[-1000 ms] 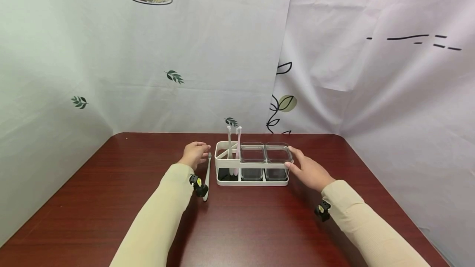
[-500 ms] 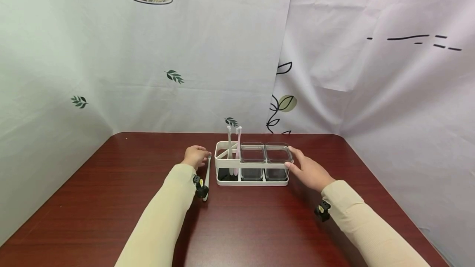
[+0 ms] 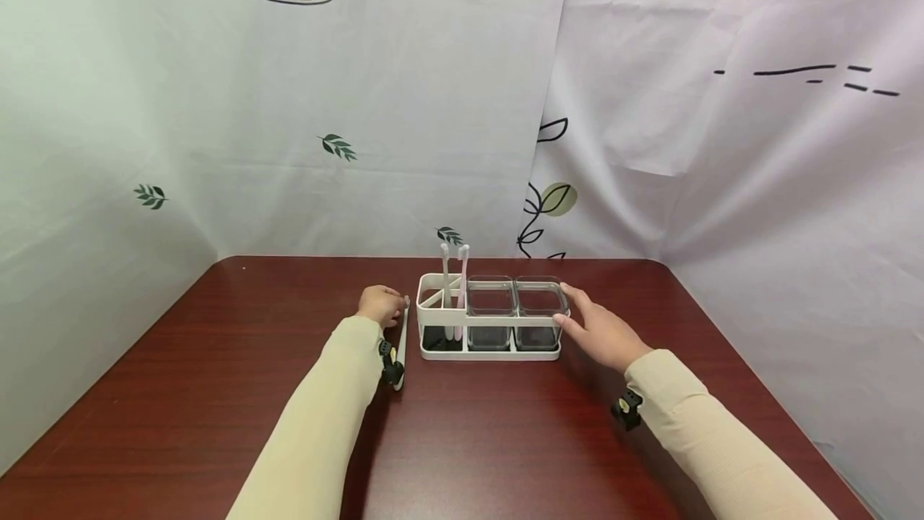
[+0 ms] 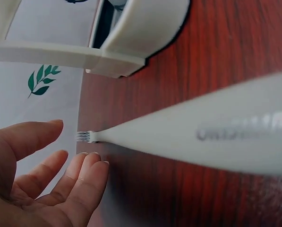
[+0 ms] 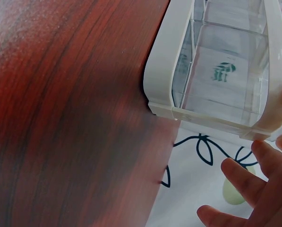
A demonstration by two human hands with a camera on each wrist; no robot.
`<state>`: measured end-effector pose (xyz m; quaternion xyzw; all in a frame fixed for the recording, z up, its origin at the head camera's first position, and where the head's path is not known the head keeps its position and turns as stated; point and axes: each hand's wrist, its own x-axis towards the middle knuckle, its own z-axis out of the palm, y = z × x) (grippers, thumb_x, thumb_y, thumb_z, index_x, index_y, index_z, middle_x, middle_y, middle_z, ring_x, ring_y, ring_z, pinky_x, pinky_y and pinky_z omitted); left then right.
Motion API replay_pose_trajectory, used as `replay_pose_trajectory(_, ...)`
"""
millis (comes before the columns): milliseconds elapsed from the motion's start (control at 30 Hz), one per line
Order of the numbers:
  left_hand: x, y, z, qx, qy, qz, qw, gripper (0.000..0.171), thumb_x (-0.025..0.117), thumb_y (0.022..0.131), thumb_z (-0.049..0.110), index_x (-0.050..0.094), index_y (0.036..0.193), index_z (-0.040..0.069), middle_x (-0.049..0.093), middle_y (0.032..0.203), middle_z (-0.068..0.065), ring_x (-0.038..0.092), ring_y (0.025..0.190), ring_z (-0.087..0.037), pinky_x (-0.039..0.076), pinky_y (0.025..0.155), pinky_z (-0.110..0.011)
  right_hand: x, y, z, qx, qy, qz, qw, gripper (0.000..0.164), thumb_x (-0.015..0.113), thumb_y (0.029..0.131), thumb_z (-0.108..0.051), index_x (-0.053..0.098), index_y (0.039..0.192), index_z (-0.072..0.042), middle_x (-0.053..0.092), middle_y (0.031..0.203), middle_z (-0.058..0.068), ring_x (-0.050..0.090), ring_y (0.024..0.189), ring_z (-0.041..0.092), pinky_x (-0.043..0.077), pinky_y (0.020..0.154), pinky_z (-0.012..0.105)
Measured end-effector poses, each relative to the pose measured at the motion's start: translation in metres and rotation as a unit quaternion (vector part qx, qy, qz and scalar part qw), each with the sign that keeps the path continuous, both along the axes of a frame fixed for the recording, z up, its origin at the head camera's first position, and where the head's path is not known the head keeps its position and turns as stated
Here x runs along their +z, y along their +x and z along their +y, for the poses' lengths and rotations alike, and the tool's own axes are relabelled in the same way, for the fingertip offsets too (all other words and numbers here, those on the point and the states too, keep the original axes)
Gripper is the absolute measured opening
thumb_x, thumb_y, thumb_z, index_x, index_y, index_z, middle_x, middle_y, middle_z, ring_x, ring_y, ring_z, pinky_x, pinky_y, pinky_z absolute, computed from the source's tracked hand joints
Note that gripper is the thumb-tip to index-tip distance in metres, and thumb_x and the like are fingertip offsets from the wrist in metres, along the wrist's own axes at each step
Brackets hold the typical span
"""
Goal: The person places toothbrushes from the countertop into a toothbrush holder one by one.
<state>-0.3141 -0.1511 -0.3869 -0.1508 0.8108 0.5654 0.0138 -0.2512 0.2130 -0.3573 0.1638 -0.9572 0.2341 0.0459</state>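
Note:
A white toothbrush [image 3: 403, 351] lies on the table, left of the white toothbrush holder [image 3: 491, 356]. My left hand [image 3: 378, 306] is beside its bristle end. In the left wrist view, my thumb and bent fingers [image 4: 86, 189] stand apart, either side of the toothbrush head [image 4: 86, 136], with no clear contact. Two toothbrushes, one white [image 3: 446, 287] and one pink [image 3: 462, 287], stand upright in the holder's left section. My right hand [image 3: 606, 331] holds the holder's right end, thumb at the front and fingers round the corner; some fingers hang free.
Two clear square cups [image 3: 491, 299] fill the holder's middle and right sections. The dark red wooden table [image 3: 462, 440] meets a pale leaf-printed curtain [image 3: 433, 103] behind and at both sides. A small black camera sits on each wrist.
My left hand has moved slightly right, closer to the head of the lying toothbrush, and its fingers have drawn in. My right hand stays on the holder. The head view has tilted a little.

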Motion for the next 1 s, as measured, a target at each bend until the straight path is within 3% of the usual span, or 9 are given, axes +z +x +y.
replay_pose_trajectory(167, 0.0002, 0.0009, 0.0016, 0.0, -0.034, 0.002, 0.9994, 0.029, 0.063, 0.087, 0.0, 0.06, 0.116, -0.008, 0.059, 0.114, -0.025, 0.06, 0.085, -0.023, 0.056, 0.079, -0.04, 0.0003, 0.0004, 0.0002, 0.0, 0.003, -0.001, 1.0, 0.071, 0.049, 0.098, -0.049, 0.024, 0.152, -0.012, 0.047, 0.141, 0.023, 0.05, 0.124, 0.04, 0.042, 0.097, 0.057)
replay_pose_trajectory(367, 0.0019, 0.0027, 0.005, -0.001, -0.052, 0.0, 0.9987, 0.029, 0.065, 0.087, -0.001, 0.06, 0.114, -0.008, 0.059, 0.115, -0.026, 0.063, 0.096, -0.031, 0.055, 0.082, -0.041, 0.0009, 0.0006, 0.0004, 0.005, 0.002, 0.001, 1.0, 0.07, 0.048, 0.098, -0.049, 0.025, 0.152, -0.011, 0.045, 0.143, 0.023, 0.049, 0.125, 0.041, 0.04, 0.098, 0.058)
replay_pose_trajectory(600, -0.002, -0.0005, 0.0072, -0.013, -0.12, 0.011, 0.9926, 0.028, 0.071, 0.079, -0.003, 0.064, 0.106, -0.007, 0.064, 0.102, -0.021, 0.058, 0.08, -0.024, 0.053, 0.064, -0.032, 0.0009, 0.0, 0.0008, 0.005, -0.001, 0.005, 1.0, 0.07, 0.049, 0.098, -0.048, 0.025, 0.152, -0.011, 0.047, 0.141, 0.024, 0.05, 0.124, 0.041, 0.041, 0.097, 0.058)
replay_pose_trajectory(833, -0.0007, 0.0001, 0.0096, -0.022, -0.18, 0.011, 0.9834, 0.024, 0.07, 0.079, -0.003, 0.066, 0.103, -0.006, 0.065, 0.103, -0.021, 0.061, 0.097, -0.035, 0.055, 0.077, -0.042, -0.0002, -0.0007, 0.0016, 0.006, 0.001, 0.006, 1.0, 0.07, 0.048, 0.098, -0.049, 0.025, 0.152, -0.01, 0.047, 0.14, 0.025, 0.05, 0.125, 0.041, 0.041, 0.097, 0.058)
replay_pose_trajectory(1000, -0.0011, -0.0016, 0.009, -0.026, -0.206, 0.006, 0.9782, 0.02, 0.07, 0.079, -0.003, 0.068, 0.099, -0.004, 0.067, 0.101, -0.019, 0.062, 0.093, -0.033, 0.055, 0.075, -0.04, 0.0006, -0.0008, 0.0012, 0.005, 0.003, -0.002, 1.0, 0.071, 0.047, 0.098, -0.051, 0.024, 0.152, -0.012, 0.047, 0.14, 0.025, 0.05, 0.125, 0.041, 0.042, 0.097, 0.058)
